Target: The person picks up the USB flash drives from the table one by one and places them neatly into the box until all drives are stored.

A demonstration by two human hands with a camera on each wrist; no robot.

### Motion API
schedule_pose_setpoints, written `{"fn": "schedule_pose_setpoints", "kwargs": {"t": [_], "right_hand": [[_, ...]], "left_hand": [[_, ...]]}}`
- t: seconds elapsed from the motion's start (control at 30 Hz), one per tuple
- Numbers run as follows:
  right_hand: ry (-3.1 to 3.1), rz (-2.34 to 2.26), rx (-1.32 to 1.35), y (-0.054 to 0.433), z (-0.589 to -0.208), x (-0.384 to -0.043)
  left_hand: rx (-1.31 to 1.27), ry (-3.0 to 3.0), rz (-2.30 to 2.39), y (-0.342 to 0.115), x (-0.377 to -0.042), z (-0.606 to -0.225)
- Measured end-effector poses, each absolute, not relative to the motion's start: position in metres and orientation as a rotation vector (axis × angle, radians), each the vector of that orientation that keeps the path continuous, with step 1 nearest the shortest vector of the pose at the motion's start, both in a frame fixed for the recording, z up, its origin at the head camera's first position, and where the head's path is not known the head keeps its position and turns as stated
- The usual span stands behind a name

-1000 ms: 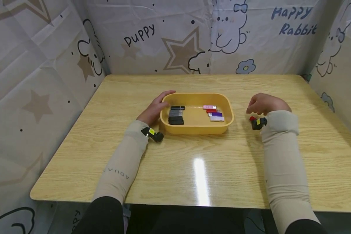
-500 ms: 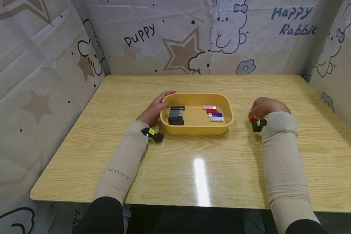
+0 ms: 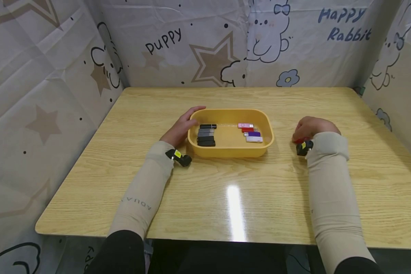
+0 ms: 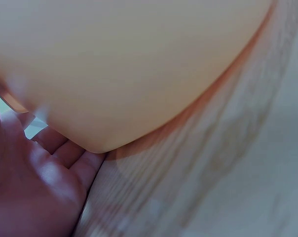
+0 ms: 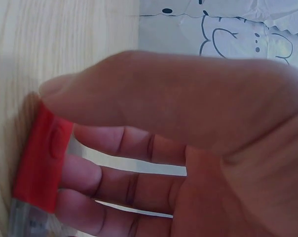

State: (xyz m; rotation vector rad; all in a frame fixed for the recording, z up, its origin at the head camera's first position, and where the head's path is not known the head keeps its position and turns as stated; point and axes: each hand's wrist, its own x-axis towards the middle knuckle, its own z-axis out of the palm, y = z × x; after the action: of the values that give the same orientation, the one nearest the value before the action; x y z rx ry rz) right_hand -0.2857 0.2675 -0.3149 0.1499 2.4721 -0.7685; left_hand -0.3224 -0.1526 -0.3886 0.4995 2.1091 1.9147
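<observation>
A yellow plastic tray stands mid-table in the head view. My left hand holds its left end, thumb over the rim and fingers along the outside; in the left wrist view fingers curl against the tray wall. Inside lie black and grey USB sticks in a left column. To the right are pink, red, purple and white ones. Right of the tray, my right hand pinches a red USB stick between thumb and fingertips, close to the tabletop.
Small black wrist cameras sit on both wrists. The wooden table is enclosed by printed cloth walls at the back and sides. Light glares on the tabletop in front of the tray.
My right hand has come down onto the red USB stick beside the tray and closed its fingers on it. The left hand and the tray have stayed in place.
</observation>
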Motion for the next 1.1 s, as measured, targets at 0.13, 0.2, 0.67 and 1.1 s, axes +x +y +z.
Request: {"fn": "schedule_pose_setpoints", "kwargs": {"t": [0.13, 0.2, 0.67, 1.1], "right_hand": [[2.472, -0.783, 0.163, 0.267, -0.315, -0.284], [2.475, -0.77, 0.157, 0.266, -0.316, -0.284], [2.482, -0.713, 0.146, 0.266, -0.318, -0.288], [2.477, -0.662, 0.133, 0.266, -0.318, -0.29]], "left_hand": [[0.494, 2.091, 1.922, -0.153, -0.322, -0.388], [0.497, 2.08, 1.923, -0.153, -0.321, -0.386], [0.524, 2.033, 1.918, -0.151, -0.305, -0.367], [0.523, 2.035, 1.917, -0.151, -0.306, -0.368]]}}
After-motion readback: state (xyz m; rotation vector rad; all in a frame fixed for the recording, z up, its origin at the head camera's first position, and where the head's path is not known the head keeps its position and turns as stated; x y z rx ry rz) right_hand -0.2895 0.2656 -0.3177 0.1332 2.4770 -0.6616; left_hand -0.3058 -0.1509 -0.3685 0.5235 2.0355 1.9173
